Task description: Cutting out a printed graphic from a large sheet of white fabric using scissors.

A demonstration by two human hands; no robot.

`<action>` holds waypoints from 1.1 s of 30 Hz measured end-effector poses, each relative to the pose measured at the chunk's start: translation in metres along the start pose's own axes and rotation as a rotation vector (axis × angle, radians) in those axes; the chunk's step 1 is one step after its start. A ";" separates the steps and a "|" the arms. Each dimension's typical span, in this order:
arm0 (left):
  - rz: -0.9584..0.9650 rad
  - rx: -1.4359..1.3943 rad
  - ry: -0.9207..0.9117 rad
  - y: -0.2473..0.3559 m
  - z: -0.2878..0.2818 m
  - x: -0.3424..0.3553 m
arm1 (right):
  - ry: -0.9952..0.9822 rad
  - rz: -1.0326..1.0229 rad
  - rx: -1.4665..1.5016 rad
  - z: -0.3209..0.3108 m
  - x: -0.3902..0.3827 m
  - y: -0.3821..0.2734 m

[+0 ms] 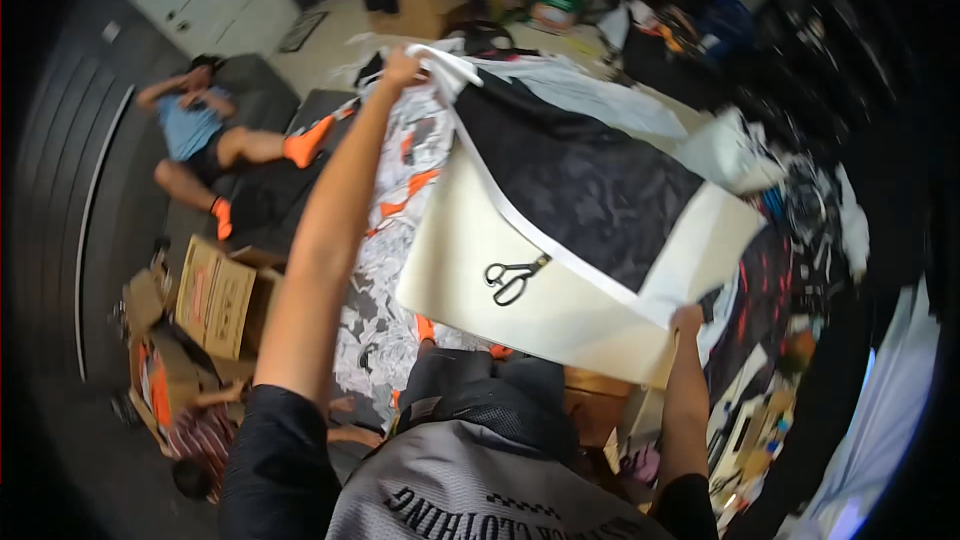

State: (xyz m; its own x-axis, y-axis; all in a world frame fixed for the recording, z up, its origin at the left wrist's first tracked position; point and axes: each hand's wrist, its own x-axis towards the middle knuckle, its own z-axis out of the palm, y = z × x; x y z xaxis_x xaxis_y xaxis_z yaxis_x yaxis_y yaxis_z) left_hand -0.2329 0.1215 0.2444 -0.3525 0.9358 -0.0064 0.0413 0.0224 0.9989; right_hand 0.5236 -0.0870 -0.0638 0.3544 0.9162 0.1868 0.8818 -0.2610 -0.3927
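Note:
My left hand (403, 67) is raised at the far side, closed on the white upper corner of a dark fabric panel (575, 180) with a white border strip (520, 225). My right hand (687, 321) grips the panel's near right corner, so the panel stretches diagonally between my hands. It lies over a large cream board (460, 200), whose near half shows. Black-handled scissors (508, 283) rest on the board just left of the white strip, their blades partly hidden at the strip's edge.
A person in blue (195, 125) reclines on a dark sofa at upper left; another in stripes (200, 435) is at lower left beside cardboard boxes (210, 295). Shredded white scraps (370, 350) surround the board. A white sack (730, 150), heaped items and bags border the right and back.

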 end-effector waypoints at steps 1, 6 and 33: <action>-0.005 0.002 -0.012 0.005 0.000 0.004 | -0.010 -0.004 0.022 -0.003 0.002 -0.008; -0.057 0.060 -0.055 0.004 -0.016 0.009 | -0.016 -0.149 0.095 -0.005 -0.004 -0.079; -0.452 0.660 -0.241 -0.184 -0.222 -0.156 | -0.164 0.443 -0.190 -0.100 -0.108 -0.041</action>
State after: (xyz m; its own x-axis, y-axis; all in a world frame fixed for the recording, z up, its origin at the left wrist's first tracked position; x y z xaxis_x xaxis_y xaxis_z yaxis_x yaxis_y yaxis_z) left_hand -0.3932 -0.1066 0.0717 -0.2597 0.8351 -0.4849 0.5093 0.5451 0.6659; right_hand 0.4803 -0.2054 0.0222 0.6674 0.7365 -0.1102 0.7041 -0.6722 -0.2290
